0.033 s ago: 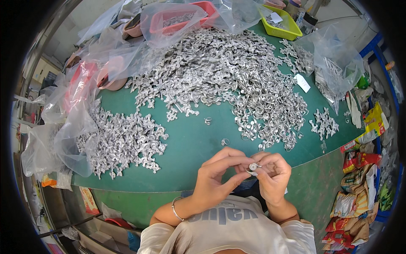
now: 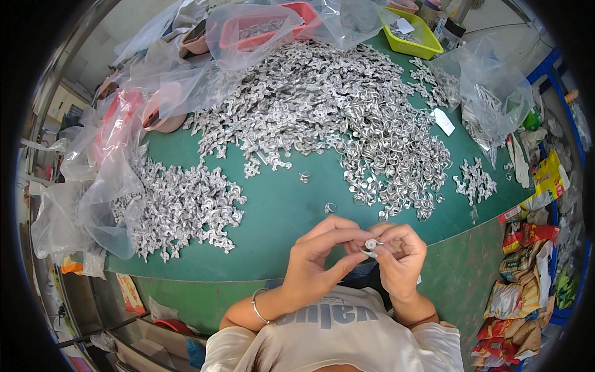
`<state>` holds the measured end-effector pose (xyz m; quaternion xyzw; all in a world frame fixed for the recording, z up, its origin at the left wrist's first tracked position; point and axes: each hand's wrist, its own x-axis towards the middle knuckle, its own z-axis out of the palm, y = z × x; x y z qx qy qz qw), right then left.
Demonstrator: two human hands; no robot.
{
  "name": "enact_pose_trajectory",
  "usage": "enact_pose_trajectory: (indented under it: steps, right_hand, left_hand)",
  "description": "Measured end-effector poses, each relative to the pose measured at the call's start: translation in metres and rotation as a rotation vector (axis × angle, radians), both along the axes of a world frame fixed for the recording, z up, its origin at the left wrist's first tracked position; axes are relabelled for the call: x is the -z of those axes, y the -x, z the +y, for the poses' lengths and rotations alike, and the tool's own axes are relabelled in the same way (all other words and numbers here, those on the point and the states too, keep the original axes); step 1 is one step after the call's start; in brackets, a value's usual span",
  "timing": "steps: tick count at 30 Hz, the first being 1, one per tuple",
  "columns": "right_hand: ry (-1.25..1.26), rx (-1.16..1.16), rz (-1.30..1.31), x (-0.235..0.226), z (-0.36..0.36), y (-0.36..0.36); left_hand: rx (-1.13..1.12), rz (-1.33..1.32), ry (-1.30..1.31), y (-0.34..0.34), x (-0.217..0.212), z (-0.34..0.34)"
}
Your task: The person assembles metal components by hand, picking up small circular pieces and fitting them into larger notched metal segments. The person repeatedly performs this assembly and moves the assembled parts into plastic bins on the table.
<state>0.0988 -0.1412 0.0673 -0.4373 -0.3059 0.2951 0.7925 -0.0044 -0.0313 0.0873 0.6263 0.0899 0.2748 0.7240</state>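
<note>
Just over the near edge of the green tabletop (image 2: 273, 235), both my hands meet at a small silvery metal ring (image 2: 371, 244) with a round flat disc on it. My left hand (image 2: 316, 257) pinches it from the left with thumb and forefinger. From the right, the closed fingers of my right hand (image 2: 400, 257) grip the same ring, hiding part of its band. Beyond my hands lies one loose ring (image 2: 330, 208), and farther off a second ring (image 2: 304, 177). A heap of similar metal rings (image 2: 393, 155) rises behind my right hand.
Rough silvery castings (image 2: 291, 93) form a wide heap at the back, another heap (image 2: 186, 208) at left, and a small pile (image 2: 475, 181) at right. Plastic bags (image 2: 111, 211) crowd the left edge. A pink basin (image 2: 248, 38) and a yellow-green basket (image 2: 412, 40) stand far back.
</note>
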Motion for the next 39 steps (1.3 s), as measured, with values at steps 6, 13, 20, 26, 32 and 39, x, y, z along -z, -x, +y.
enact_pose_trajectory:
  steps: [6, 13, 20, 26, 32, 39]
  right_hand:
    - [0.092, 0.137, -0.141, 0.01, 0.005, 0.003]
    - [0.546, 0.422, -0.815, 0.02, 0.015, -0.042]
    - [0.898, 0.535, -1.359, 0.042, 0.052, -0.08]
    - [0.512, 0.337, -0.425, 0.032, 0.035, -0.058]
    - [0.167, -0.066, 0.294, 0.032, 0.016, -0.014]
    - [0.048, 0.001, -0.234, 0.024, 0.013, -0.01]
  left_hand:
    - [-0.001, 0.038, 0.042, -0.005, 0.005, -0.004]
    - [-0.091, 0.196, 0.372, 0.0, 0.031, 0.007]
    - [0.062, 0.237, 0.442, 0.003, 0.043, 0.01]
    - [0.014, 0.171, 0.6, 0.004, 0.053, 0.01]
    - [0.055, 0.149, 0.529, -0.001, 0.033, 0.007]
    - [-0.121, 0.111, 0.243, 0.0, 0.021, 0.001]
